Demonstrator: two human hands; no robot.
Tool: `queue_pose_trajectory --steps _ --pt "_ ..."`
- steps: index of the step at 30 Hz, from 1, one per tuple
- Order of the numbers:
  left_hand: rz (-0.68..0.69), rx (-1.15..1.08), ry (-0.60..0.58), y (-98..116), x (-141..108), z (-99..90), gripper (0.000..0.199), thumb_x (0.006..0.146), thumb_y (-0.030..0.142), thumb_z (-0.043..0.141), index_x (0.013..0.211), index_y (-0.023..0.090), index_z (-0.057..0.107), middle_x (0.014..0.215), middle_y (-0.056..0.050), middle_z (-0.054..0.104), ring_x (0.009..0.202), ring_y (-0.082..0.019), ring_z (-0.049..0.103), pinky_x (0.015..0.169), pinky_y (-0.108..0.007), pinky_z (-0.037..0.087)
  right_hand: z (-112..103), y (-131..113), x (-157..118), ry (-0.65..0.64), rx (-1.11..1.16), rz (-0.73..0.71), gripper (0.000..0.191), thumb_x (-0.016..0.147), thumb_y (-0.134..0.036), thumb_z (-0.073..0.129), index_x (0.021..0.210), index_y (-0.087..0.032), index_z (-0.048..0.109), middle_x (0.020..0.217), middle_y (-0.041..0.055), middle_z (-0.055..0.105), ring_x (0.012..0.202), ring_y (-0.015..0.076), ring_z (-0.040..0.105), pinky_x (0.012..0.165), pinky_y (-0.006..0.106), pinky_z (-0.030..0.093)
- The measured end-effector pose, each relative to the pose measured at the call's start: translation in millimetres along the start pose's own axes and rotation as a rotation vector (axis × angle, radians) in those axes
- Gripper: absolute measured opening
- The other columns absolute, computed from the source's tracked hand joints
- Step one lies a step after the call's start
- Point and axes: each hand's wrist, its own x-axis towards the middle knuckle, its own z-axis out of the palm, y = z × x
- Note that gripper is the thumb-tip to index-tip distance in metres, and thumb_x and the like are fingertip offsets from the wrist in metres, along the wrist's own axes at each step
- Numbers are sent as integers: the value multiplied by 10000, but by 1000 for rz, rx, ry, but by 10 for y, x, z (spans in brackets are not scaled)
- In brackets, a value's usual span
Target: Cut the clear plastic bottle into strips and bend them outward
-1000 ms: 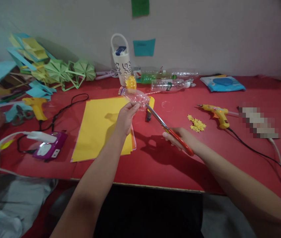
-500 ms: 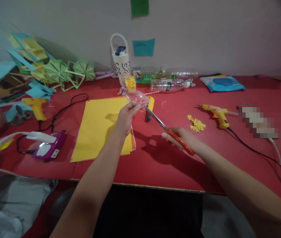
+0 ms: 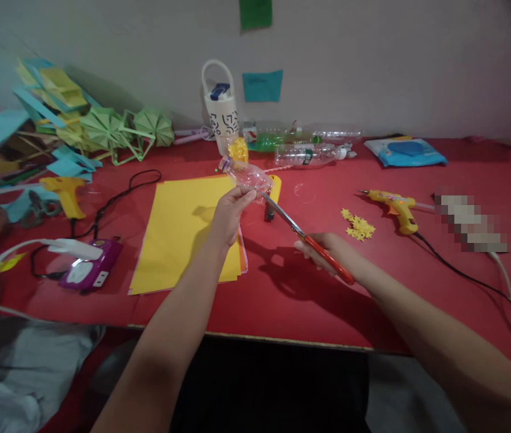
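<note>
The clear bottle piece (image 3: 250, 174) is held up near the far right corner of the yellow paper (image 3: 178, 231); it looks light, flexible and slippery, best taken by its stiffer neck. Your left hand (image 3: 232, 211) pinches its near end, your right hand (image 3: 337, 248) grips red-handled scissors (image 3: 294, 226), tips at that end

One pair of red-handled scissors (image 3: 318, 249); two glue guns (image 3: 401, 215); one tumbler (image 3: 222, 114).

I see a red table (image 3: 273, 319). On it lies a stack of yellow paper (image 3: 178, 240). To the right there are small yellow stars (image 3: 361, 229), then a yellow glue gun (image 3: 400, 213). A purple socket box (image 3: 92, 273) lies at the left. At the back, bottles (image 3: 290, 156) lie beside a white tumbler (image 3: 222, 117).
</note>
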Motion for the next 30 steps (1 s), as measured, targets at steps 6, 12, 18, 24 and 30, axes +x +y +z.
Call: queue_pose_trajectory --steps 6,12,18,24,30 --pt "0 -60 -9 -1 11 -2 146 671 296 742 716 197 646 731 24 633 777 -120 577 937 -327 411 18 14 10 5 -12 21 593 714 -802 464 585 -224 435 470 -36 419 389 101 368 415 256 267" --pt "-12 -81 -47 17 13 -7 161 653 303 763 684 191 652 712 28 636 745 -107 569 893 -296 427 -9 0 3 -29 -35 -19 600 724 -811 419 594 -226 426 474 -37 409 402 102 361 434 259 277" --pt "-21 -47 -126 1 -6 -15 164 659 317 770 703 190 675 743 24 649 772 -107 571 871 -280 430 -14 -20 -24 -22 -84 -20 582 753 -789 391 620 -225 438 507 -27 434 436 109 376 454 261 292" --pt "-16 -62 -132 1 -10 -15 185 647 338 784 703 195 680 749 26 652 778 -106 576 893 -285 429 9 -23 -30 -29 -51 -29 571 760 -777 410 606 -227 412 500 -32 424 414 100 362 440 258 278" --pt "-7 -53 -126 15 -2 -23 186 642 336 788 700 199 676 764 24 658 789 -111 573 905 -297 423 2 -15 -6 -18 -38 8 579 739 -783 450 576 -229 408 465 -38 382 398 103 354 423 259 265"
